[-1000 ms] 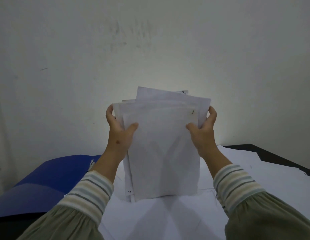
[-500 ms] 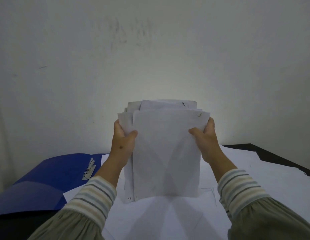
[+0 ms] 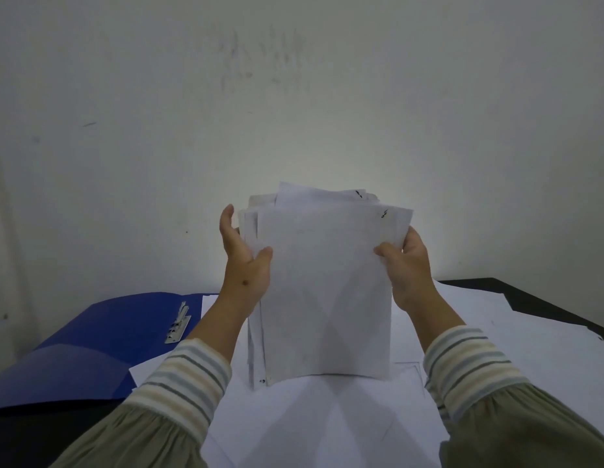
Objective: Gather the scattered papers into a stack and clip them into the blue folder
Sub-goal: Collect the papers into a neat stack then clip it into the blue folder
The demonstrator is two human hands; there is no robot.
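Observation:
I hold a stack of white papers (image 3: 324, 292) upright in front of me, its bottom edge down on the loose sheets (image 3: 327, 420) that cover the table. My left hand (image 3: 245, 268) holds the stack's left edge, thumb on the front sheet and fingers reaching up along the side. My right hand (image 3: 407, 268) grips the right edge, thumb in front and fingers behind. The sheets' top edges are uneven. The blue folder (image 3: 101, 336) lies open at the left, its metal clip (image 3: 177, 324) showing beside my left forearm.
More white sheets (image 3: 516, 336) spread over the dark table to the right, up to its black far edge (image 3: 530, 295). A plain pale wall (image 3: 294, 113) stands close behind the table. A sheet (image 3: 148, 366) overlaps the folder's near corner.
The stack dropped and its top edges drew closer together half a second ago, then rose slightly. My left fingers have straightened up beside the edge. The folder's clip came into view.

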